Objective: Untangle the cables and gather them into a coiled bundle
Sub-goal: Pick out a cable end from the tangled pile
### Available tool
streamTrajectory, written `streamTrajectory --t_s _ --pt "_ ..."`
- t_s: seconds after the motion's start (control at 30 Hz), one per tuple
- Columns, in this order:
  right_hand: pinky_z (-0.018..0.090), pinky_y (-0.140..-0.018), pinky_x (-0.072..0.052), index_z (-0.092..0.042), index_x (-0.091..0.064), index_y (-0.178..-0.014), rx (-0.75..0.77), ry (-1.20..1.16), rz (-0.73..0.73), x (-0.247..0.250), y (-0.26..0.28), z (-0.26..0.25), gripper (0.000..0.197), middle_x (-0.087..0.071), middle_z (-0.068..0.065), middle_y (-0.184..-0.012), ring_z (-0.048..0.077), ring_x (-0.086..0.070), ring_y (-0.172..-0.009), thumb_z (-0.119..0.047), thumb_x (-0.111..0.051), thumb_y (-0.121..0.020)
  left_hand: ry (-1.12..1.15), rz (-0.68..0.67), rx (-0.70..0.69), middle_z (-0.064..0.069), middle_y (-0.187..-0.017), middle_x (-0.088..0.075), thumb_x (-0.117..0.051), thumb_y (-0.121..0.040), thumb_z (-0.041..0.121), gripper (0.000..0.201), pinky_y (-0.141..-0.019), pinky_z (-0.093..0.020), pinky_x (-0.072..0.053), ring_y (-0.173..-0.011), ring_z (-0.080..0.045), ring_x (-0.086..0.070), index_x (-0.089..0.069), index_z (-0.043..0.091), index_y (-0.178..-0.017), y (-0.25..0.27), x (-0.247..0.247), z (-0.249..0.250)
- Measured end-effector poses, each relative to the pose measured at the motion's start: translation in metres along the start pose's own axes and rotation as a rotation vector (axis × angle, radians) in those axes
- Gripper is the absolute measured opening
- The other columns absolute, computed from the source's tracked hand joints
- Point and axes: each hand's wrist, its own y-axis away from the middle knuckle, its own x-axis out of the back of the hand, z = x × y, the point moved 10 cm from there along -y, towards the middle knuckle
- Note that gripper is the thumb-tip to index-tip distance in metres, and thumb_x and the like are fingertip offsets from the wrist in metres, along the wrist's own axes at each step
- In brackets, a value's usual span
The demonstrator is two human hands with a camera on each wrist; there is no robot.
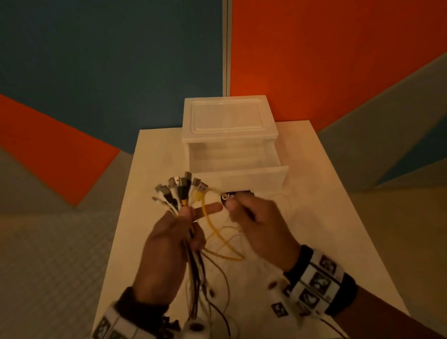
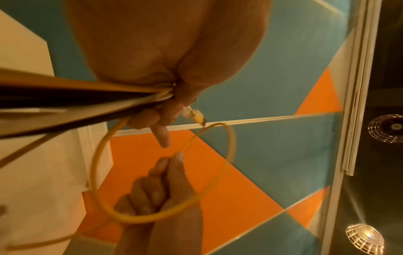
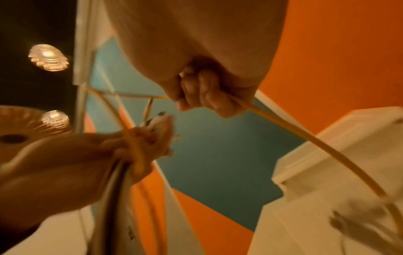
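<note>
A: Cables [image 1: 191, 255], a fistful of them, stand bunched in the left hand [image 1: 167, 247] above the near half of the white table [image 1: 331, 213]. The fingers are wrapped tight round the bunch, with one finger stuck out straight, and the USB plugs [image 1: 180, 189] fan out of the top of the fist.

B: And the other hand?

A: The right hand [image 1: 261, 223], just beside it, has its fingers curled round a yellow cable [image 1: 225, 248], which loops between the two hands.

B: So which step is this?

A: Gathering, by the look of it. Most plug ends are already collected and the yellow one is being worked in. The lengths below the fist hang loose, so no coil has been made.

B: What does the next move ask?

A: Probably feeding the yellow plug in with the rest while the left hand keeps its hold, then winding the hanging lengths.

B: Anything unclear?

A: Plenty. The cable tails run out of view at the table's near edge. A dark round label [image 1: 234, 195] behind the right hand is half covered. Both wrist views are blurred. The clear plastic drawer unit [image 1: 229, 130] at the far edge has its drawer pulled out, and I cannot make out anything inside.
</note>
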Motion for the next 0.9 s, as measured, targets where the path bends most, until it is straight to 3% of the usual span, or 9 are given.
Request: streamTrajectory --t_s 0.1,0.17,0.23,0.3,0.4,0.5,0.7,0.8,0.9 --pt "0.035 -0.054 -0.041 -0.021 -0.055 -0.074 -0.025 0.029 -0.139 -0.035 0.017 -0.003 0.033 -0.052 -0.002 -0.059 0.014 -0.048 -0.053 -0.04 -0.043 -0.098 0.039 -0.014 0.001 -0.047 -0.098 -0.048 -0.053 -0.093 0.026 0.027 -0.059 -0.038 -0.03 -0.051 -0.018 -0.037 -0.054 -0.001 -0.087 -0.003 -0.007 -0.001" --pt "0.037 -0.057 -0.043 -0.022 -0.056 -0.075 -0.061 -0.013 -0.153 -0.043 0.024 0.004 0.035 -0.055 -0.001 -0.062 0.014 -0.051 -0.056 -0.044 -0.039 -0.096 0.018 -0.044 -0.006 -0.033 -0.083 -0.054 -0.052 -0.095 0.025 0.025 -0.059 -0.036 -0.032 -0.052 -0.016 -0.034 -0.052 0.001 -0.087 -0.004 -0.012 -0.001" --pt "0.034 -0.06 -0.044 -0.017 -0.056 -0.076 -0.067 -0.061 -0.178 -0.045 0.027 0.01 0.034 -0.057 -0.001 -0.065 0.011 -0.053 -0.06 -0.04 -0.04 -0.094 0.015 -0.077 0.001 -0.007 -0.068 -0.05 -0.05 -0.096 0.026 0.023 -0.056 -0.031 -0.032 -0.053 -0.013 -0.033 -0.049 0.004 -0.087 -0.003 -0.016 -0.002" --pt "0.031 -0.063 -0.044 -0.012 -0.055 -0.078 -0.056 -0.049 -0.256 -0.05 0.031 0.021 0.031 -0.056 -0.006 -0.069 0.007 -0.052 -0.064 -0.034 -0.04 -0.095 0.029 -0.086 -0.004 -0.002 -0.067 -0.04 -0.051 -0.096 0.025 0.02 -0.054 -0.028 -0.031 -0.054 -0.012 -0.031 -0.047 0.006 -0.088 0.0 -0.013 -0.001" --pt "0.028 -0.068 -0.043 -0.017 -0.051 -0.079 -0.129 0.035 -0.326 -0.054 0.045 0.082 0.024 -0.052 -0.013 -0.073 0.006 -0.049 -0.068 -0.019 -0.039 -0.099 0.081 -0.107 -0.047 -0.002 -0.069 -0.038 -0.046 -0.093 0.023 0.016 -0.053 -0.027 -0.03 -0.055 -0.012 -0.029 -0.046 0.007 -0.089 0.003 -0.006 0.016" --pt "0.02 -0.069 -0.038 -0.033 -0.042 -0.075 -0.184 0.075 -0.291 -0.048 0.058 0.148 0.028 -0.05 -0.017 -0.072 -0.001 -0.044 -0.067 -0.02 -0.036 -0.099 0.102 -0.133 -0.077 -0.001 -0.069 -0.039 -0.043 -0.095 0.021 0.018 -0.053 -0.027 -0.03 -0.055 -0.013 -0.027 -0.047 0.006 -0.087 0.008 -0.004 0.029" --pt "0.032 -0.084 -0.04 -0.03 -0.048 -0.078 -0.463 0.272 -0.388 -0.033 0.065 0.253 0.028 -0.058 -0.005 -0.085 0.018 -0.055 -0.085 -0.026 -0.036 -0.103 0.156 -0.198 -0.119 -0.004 -0.071 -0.034 -0.037 -0.096 0.018 0.021 -0.053 -0.025 -0.034 -0.054 -0.011 -0.029 -0.052 0.009 -0.085 0.02 -0.015 0.047" --pt "0.033 -0.095 -0.042 -0.023 -0.059 -0.093 -0.531 0.363 -0.341 -0.012 0.051 0.262 0.024 -0.061 0.005 -0.105 0.021 -0.056 -0.101 -0.03 -0.039 -0.103 0.149 -0.196 -0.137 -0.002 -0.07 -0.036 -0.038 -0.096 0.02 0.023 -0.052 -0.024 -0.036 -0.053 -0.01 -0.03 -0.053 0.009 -0.084 0.018 -0.009 0.056" --pt "0.026 -0.092 -0.041 -0.016 -0.065 -0.101 -0.34 0.265 -0.093 0.01 0.006 0.195 0.03 -0.063 0.003 -0.107 0.016 -0.057 -0.101 -0.033 -0.04 -0.098 0.023 -0.155 -0.113 -0.001 -0.07 -0.041 -0.041 -0.095 0.021 0.017 -0.052 -0.024 -0.034 -0.052 -0.01 -0.031 -0.048 0.007 -0.088 0.011 -0.002 0.043"
